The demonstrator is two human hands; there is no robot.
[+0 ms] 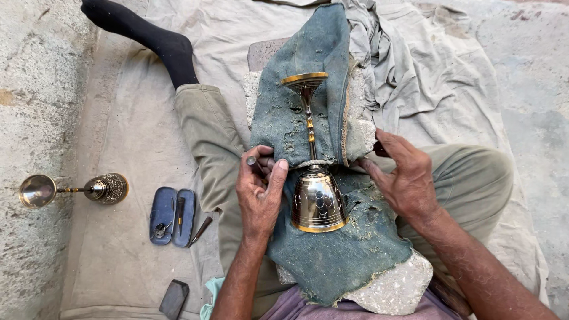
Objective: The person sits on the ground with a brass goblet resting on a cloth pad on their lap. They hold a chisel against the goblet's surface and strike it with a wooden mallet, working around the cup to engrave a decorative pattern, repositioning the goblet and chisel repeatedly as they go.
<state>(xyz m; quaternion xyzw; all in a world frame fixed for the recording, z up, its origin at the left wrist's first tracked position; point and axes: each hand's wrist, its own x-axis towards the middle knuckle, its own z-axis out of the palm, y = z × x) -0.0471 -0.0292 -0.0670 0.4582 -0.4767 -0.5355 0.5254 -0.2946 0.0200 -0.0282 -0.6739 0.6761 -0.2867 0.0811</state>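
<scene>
A brass goblet [316,198] lies on worn blue denim [332,255] draped over a stone block [394,290] on my lap. Its engraved cup points toward me and its round foot points away. My left hand [259,192] is shut on a small metal punch [253,162], with the thumb pressing the top of the cup. To the right of the cup, my right hand [406,178] rests on the denim, fingers curled around something small and dark that I cannot make out.
A second brass goblet [74,190] lies on its side at the left on the beige cloth [118,249]. An open blue tool case [172,216] with small tools, a loose tool [201,230] and a dark block [173,299] lie left of my leg.
</scene>
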